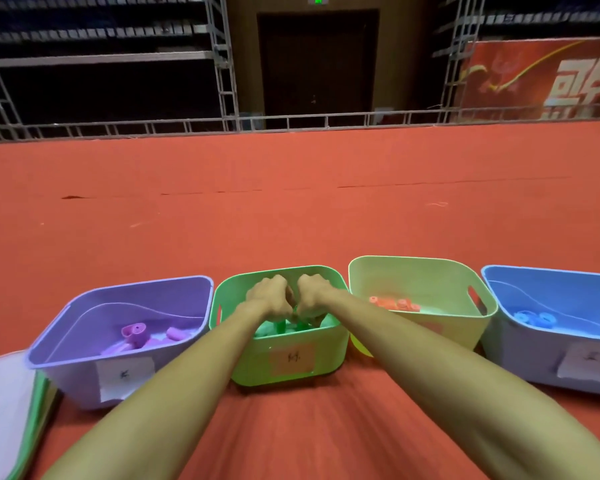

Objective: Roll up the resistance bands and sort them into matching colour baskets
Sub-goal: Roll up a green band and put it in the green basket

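Note:
Four baskets stand in a row on the red floor: purple (84, 362), green (326, 358), yellow (413, 268) and blue (520, 344). Both my hands reach into the green basket, side by side. My left hand (272, 299) and my right hand (312, 297) have their fingers curled round a green band (293, 323), of which only small bits show below the knuckles. Rolled purple bands (136, 336) lie in the purple basket, orange rolls (394, 303) in the yellow one, blue rolls (534, 319) in the blue one.
Each basket bears a paper label on its front. Flat white and green lids (11, 410) lie at the near left. The red carpet (291, 202) stretches far ahead to metal scaffolding and a dark door.

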Tool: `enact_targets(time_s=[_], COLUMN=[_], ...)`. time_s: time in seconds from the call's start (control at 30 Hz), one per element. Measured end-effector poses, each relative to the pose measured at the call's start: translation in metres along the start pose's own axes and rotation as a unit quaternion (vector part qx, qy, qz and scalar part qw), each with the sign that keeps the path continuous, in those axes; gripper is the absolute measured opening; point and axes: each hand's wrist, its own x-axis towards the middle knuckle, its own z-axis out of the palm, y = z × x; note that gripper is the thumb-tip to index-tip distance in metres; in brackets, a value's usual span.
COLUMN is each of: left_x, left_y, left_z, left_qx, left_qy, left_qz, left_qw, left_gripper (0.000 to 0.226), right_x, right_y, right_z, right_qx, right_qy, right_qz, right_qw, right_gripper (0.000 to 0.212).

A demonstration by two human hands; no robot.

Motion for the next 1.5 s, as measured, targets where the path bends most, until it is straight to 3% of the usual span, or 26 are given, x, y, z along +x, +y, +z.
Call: enact_targets(time_s=[0.13,0.3,0.4,0.5,0.63,0.73,0.87,1.0,1.07,1.13,1.23,1.33,1.43,1.5], left_x=[-0.019,-0.102,-0.174,-0.245,-0.324,-0.366,-0.398,-0.419,-0.420,-0.420,-0.414,-0.399,-0.384,-0.378], left_y=[-0.006,-0.015,-0.044,-0.084,-0.144,-0.185,-0.213,-0.204,-0.193,-0.175,-0.144,-0.125,-0.097,-0.068], left_z=[-0.034,-0.100,-0.115,-0.109,-0.069,-0.029,0.020,0.043,0.042,0.040,0.043,0.057,0.063,0.066], left_qx=[-0.073,-0.197,-0.249,-0.270,-0.261,-0.237,-0.208,-0.151,-0.124,-0.128,-0.189,-0.314,-0.353,-0.382], left_qy=[0.031,0.126,0.137,0.137,0.122,0.099,0.072,0.063,0.088,0.091,0.078,0.120,0.144,0.111], left_qz=[0.023,0.053,0.060,0.030,-0.017,-0.071,-0.094,-0.087,-0.081,-0.069,-0.021,-0.033,-0.028,0.003], left_qw=[0.997,0.971,0.957,0.953,0.957,0.964,0.971,0.983,0.985,0.985,0.979,0.941,0.924,0.917], left_gripper=[0.036,0.025,0.013,0.011,0.006,0.016,0.016,0.014,0.037,0.061,0.066,0.085,0.052,0.027], right_x=[-0.021,-0.073,-0.113,-0.156,-0.203,-0.199,-0.175,-0.172,-0.173,-0.177,-0.194,-0.219,-0.246,-0.260], right_y=[-0.007,-0.036,-0.064,-0.097,-0.133,-0.154,-0.167,-0.170,-0.172,-0.172,-0.166,-0.151,-0.126,-0.103], right_z=[-0.027,-0.052,-0.032,0.013,0.096,0.154,0.193,0.196,0.187,0.176,0.152,0.116,0.065,0.034], right_qx=[-0.001,-0.002,0.080,0.141,0.136,0.059,0.021,0.065,0.112,0.166,0.276,0.387,0.471,0.488], right_qy=[0.026,0.230,0.283,0.252,0.095,0.072,0.104,0.111,0.111,0.103,0.094,0.086,0.091,0.110], right_qz=[0.005,-0.029,-0.088,-0.172,-0.282,-0.259,-0.184,-0.139,-0.142,-0.156,-0.183,-0.210,-0.223,-0.235], right_qw=[1.000,0.973,0.952,0.942,0.945,0.961,0.977,0.982,0.977,0.968,0.939,0.894,0.848,0.833], right_gripper=[0.021,0.015,0.019,0.017,0.009,0.022,0.036,0.020,0.009,0.010,0.017,0.028,0.029,0.027])
